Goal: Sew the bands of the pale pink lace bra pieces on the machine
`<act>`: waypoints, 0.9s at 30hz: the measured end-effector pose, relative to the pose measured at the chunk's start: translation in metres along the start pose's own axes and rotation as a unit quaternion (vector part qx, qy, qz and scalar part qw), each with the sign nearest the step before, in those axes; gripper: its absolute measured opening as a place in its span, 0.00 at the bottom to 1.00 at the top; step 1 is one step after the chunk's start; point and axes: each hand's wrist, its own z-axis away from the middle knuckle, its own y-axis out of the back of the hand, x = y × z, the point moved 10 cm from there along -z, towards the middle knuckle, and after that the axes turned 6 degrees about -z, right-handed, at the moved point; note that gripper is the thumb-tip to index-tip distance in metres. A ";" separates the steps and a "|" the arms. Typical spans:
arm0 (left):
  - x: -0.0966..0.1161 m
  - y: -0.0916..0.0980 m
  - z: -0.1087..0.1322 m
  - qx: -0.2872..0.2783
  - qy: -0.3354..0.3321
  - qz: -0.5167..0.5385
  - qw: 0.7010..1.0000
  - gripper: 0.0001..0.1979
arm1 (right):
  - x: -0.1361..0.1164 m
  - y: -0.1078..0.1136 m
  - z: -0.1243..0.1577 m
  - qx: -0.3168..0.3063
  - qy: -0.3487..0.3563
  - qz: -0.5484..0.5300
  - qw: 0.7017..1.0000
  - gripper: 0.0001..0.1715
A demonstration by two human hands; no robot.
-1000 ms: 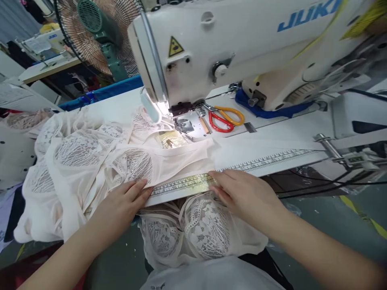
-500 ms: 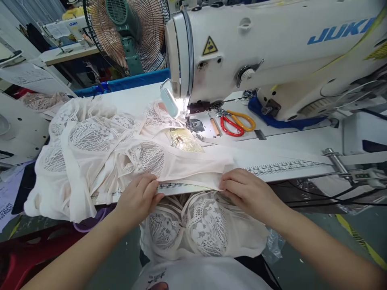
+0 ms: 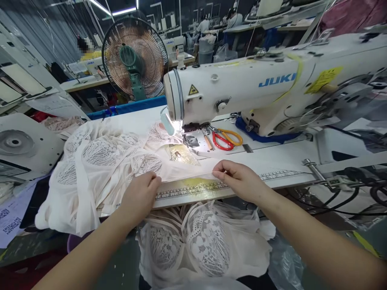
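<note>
Stretching a pale fabric edge (image 3: 187, 176) between them, both hands sit at the near side of the worktop (image 3: 272, 159), and the strip they hold runs left to right, parallel to the printed ruler strip (image 3: 193, 190) stuck along the worktop's front lip. The left hand (image 3: 142, 193) is closed down on the cloth with its fingers curled, pressing where the edge meets the heap; the right hand (image 3: 238, 181) pinches the other end between thumb and fingertips, narrow and tight. Neither is clearly nearer, since each has one end, and the held stretch lies just beyond the knuckles, a little short of the needle area (image 3: 189, 139) of the white sewing machine (image 3: 256, 92), which stands further back and slightly right of centre. The cloth looks thin, soft and slightly sheer, smooth along the taut edge, while the lace pile (image 3: 96, 161) to the left is bunched, with openwork panels and narrow bands. More lace cups (image 3: 199, 237) hang below the worktop edge, patterned and limp. Under the machine lamp a glossy yellowish patch (image 3: 183, 153) shows on the bed. Red and orange-handled scissors (image 3: 225, 139) lie flat behind the presser foot, well apart from the hands. A wire-caged fan (image 3: 134, 60) stands at the back left.
</note>
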 end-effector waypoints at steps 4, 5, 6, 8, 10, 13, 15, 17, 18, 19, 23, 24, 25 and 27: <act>-0.023 0.051 -0.009 0.010 0.017 0.086 0.996 0.13 | -0.027 0.004 0.003 -0.013 0.045 -0.047 0.998 0.12; -0.026 0.062 -0.010 -0.006 0.015 0.116 0.993 0.13 | -0.032 0.005 0.005 -0.021 0.046 -0.068 0.996 0.12; -0.029 0.071 -0.012 -0.029 0.014 0.146 0.989 0.13 | -0.036 0.006 0.007 -0.029 0.036 -0.093 0.995 0.13; -0.032 0.077 -0.014 -0.105 0.022 0.212 0.971 0.12 | -0.037 0.005 0.011 -0.044 -0.004 -0.153 0.987 0.14; -0.032 0.069 -0.012 -0.200 0.032 0.281 0.938 0.11 | -0.036 0.002 0.014 -0.059 -0.030 -0.210 0.976 0.15; -0.031 0.042 -0.008 -0.309 0.047 0.358 0.880 0.13 | -0.033 -0.006 0.013 -0.080 -0.027 -0.248 0.965 0.16; -0.034 0.020 -0.009 -0.333 0.054 0.388 0.858 0.13 | -0.020 -0.013 0.009 -0.087 -0.042 -0.245 0.965 0.16; -0.040 -0.002 -0.010 -0.335 0.057 0.408 0.848 0.14 | 0.000 -0.017 0.003 -0.072 -0.083 -0.249 0.962 0.16; -0.043 -0.013 -0.010 -0.335 0.063 0.415 0.844 0.14 | 0.010 -0.018 0.000 -0.059 -0.104 -0.253 0.960 0.16; -0.047 -0.024 -0.010 -0.334 0.073 0.420 0.841 0.15 | 0.019 -0.018 -0.003 -0.044 -0.122 -0.256 0.958 0.17; -0.055 -0.052 -0.012 -0.335 0.107 0.434 0.830 0.16 | 0.031 -0.022 -0.012 -0.024 -0.142 -0.222 0.964 0.15; -0.053 -0.056 -0.013 -0.341 0.103 0.439 0.825 0.16 | 0.029 -0.024 -0.014 -0.030 -0.140 -0.192 0.971 0.13; -0.051 -0.058 -0.013 -0.349 0.098 0.444 0.819 0.16 | 0.028 -0.024 -0.016 -0.034 -0.136 -0.156 0.978 0.12; -0.049 -0.062 -0.015 -0.360 0.094 0.452 0.811 0.17 | 0.026 -0.023 -0.022 -0.034 -0.130 -0.091 0.987 0.12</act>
